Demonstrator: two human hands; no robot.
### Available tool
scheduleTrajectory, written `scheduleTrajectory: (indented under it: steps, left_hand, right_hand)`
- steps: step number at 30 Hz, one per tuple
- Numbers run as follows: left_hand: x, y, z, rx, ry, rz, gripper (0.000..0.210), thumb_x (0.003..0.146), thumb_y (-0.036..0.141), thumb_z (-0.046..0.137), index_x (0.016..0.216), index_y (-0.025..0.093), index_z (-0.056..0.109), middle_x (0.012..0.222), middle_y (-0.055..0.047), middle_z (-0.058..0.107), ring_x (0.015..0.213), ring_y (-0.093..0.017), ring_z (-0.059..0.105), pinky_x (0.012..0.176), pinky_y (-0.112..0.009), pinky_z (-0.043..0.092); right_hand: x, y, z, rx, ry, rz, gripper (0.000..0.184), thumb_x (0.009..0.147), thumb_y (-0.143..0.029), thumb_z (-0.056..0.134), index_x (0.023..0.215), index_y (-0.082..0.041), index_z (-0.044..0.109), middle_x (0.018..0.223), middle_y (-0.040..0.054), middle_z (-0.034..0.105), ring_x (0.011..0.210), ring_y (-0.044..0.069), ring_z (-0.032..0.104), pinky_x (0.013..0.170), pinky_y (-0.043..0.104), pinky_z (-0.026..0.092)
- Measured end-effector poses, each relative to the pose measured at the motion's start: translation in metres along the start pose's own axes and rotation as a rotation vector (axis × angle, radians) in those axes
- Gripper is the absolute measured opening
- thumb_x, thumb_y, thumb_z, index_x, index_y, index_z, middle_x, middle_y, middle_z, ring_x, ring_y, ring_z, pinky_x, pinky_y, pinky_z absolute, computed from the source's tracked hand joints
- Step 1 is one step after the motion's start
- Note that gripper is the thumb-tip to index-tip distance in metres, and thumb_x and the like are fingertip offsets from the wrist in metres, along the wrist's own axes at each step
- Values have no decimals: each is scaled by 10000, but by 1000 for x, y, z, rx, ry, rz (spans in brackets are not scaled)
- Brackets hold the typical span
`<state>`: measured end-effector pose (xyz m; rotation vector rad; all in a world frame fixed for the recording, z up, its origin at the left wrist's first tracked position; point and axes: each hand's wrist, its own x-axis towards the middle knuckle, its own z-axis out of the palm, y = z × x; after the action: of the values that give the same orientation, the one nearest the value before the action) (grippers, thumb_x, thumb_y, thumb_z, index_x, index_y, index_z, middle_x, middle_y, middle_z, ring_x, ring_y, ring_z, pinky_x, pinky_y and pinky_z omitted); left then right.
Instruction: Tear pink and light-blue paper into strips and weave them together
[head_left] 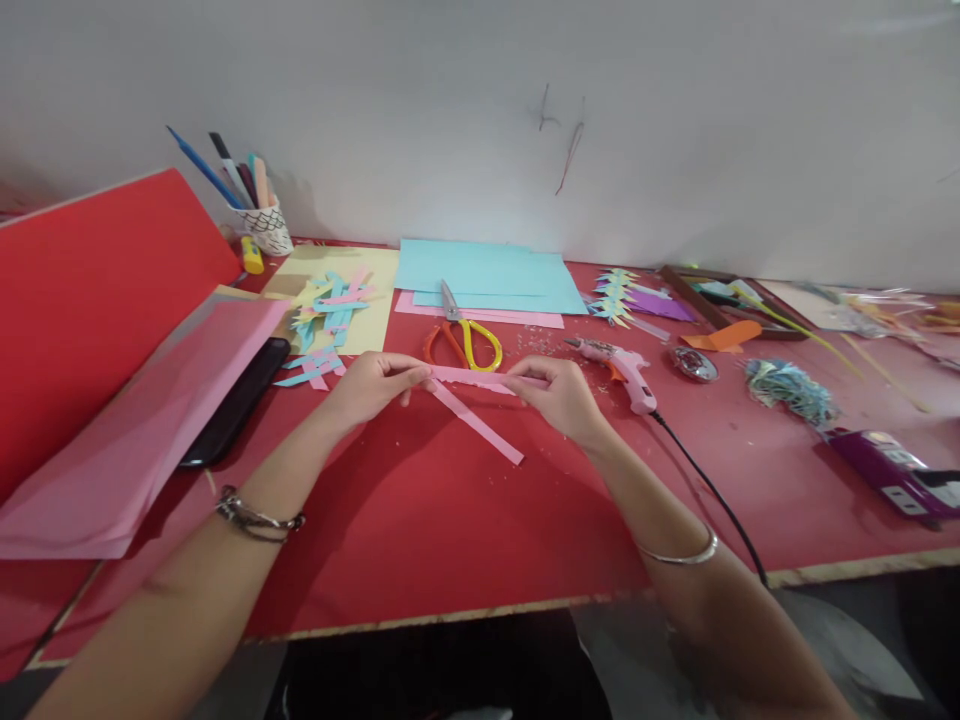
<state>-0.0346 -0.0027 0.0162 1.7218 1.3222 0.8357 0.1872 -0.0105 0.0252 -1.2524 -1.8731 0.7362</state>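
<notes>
A pink paper strip [480,378] stretches between my two hands above the red table. My left hand [379,385] pinches one end, where a second length of pink paper [484,428] slants down to the right; whether the two are one folded piece I cannot tell. At the other end, my right hand [555,395] has thumb and fingers closed on the strip. Just beyond the strip lie scissors [459,335] with one red and one yellow handle. Close to my left hand are small woven pieces of pink and blue paper strips [319,368].
A pink glue gun [619,365] with a black cord lies right of my right hand. Blue sheets [487,270] lie by the wall. Pink sheets [150,430] cover part of a black phone-like object [240,405] at left. A pen cup [266,228] and a purple tape dispenser-like object [892,470] stand farther out.
</notes>
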Motion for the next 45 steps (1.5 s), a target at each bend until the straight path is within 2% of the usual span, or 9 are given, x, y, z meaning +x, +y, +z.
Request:
scheduleTrajectory:
  steps: [5, 8, 17, 21, 28, 36, 39, 43, 45]
  left_hand:
    - [-1, 2, -4, 31, 83, -17, 290, 698, 407, 502, 665, 172, 668, 397, 37, 465, 465, -106, 434, 524, -225, 346]
    - [-1, 3, -6, 9, 137, -21, 262, 689, 376, 507, 643, 171, 663, 390, 43, 451, 445, -98, 407, 522, -226, 347]
    - [0, 3, -7, -29, 220, -33, 217, 668, 344, 521, 597, 179, 643, 434, 36, 504, 450, -95, 405, 518, -219, 359]
    - [0, 2, -8, -17, 235, -27, 225, 668, 353, 521, 606, 180, 652, 456, 28, 525, 457, -98, 413, 517, -219, 354]
    - [0, 1, -8, -2, 243, -47, 250, 669, 369, 499, 618, 177, 650, 417, 27, 489, 474, -109, 422, 503, -216, 338]
    - [1, 1, -8, 58, 203, -57, 296, 679, 400, 455, 615, 169, 628, 383, 48, 440, 452, -106, 427, 509, -212, 357]
    - [2, 0, -8, 86, 144, -48, 297, 672, 410, 447, 605, 167, 605, 456, 34, 519, 434, -97, 432, 507, -216, 365]
    - [1, 1, -6, 217, 117, -20, 290, 691, 396, 409, 603, 164, 560, 609, -3, 609, 469, -99, 473, 510, -216, 366]
    - [-1, 3, -6, 419, 115, -15, 260, 714, 344, 380, 635, 170, 555, 651, -14, 621, 575, -129, 534, 543, -219, 367]
  right_hand:
    - [3, 2, -2, 97, 165, 84, 155, 650, -288, 582, 558, -171, 541, 480, -35, 495, 463, 80, 427, 469, 224, 333]
    - [4, 3, -3, 202, 192, 142, 152, 656, -300, 569, 573, -176, 542, 465, -38, 502, 443, 79, 449, 455, 222, 360]
    - [6, 8, -2, 420, 241, 185, 169, 707, -325, 531, 648, -171, 569, 584, -2, 631, 513, 102, 576, 616, 272, 476]
    - [5, 5, -2, 340, 196, 129, 196, 748, -350, 477, 655, -179, 501, 535, -15, 607, 471, 103, 565, 572, 264, 465]
    - [-2, -2, -4, -77, 208, -59, 225, 804, -239, 389, 584, -205, 360, 397, -53, 489, 385, 77, 460, 472, 202, 359]
    - [-4, -3, -6, -82, 163, -36, 212, 757, -205, 377, 551, -202, 325, 367, -64, 430, 347, 62, 391, 416, 171, 300]
    - [-2, 1, -7, -116, 185, -59, 211, 732, -217, 372, 532, -200, 308, 378, -71, 347, 355, 56, 340, 402, 169, 261]
    - [1, 7, -5, -243, 197, -140, 200, 688, -214, 375, 506, -191, 295, 421, -66, 280, 382, 49, 273, 405, 173, 214]
    - [2, 9, -3, -295, 191, -167, 214, 694, -219, 366, 498, -188, 286, 425, -62, 280, 383, 48, 263, 409, 178, 203]
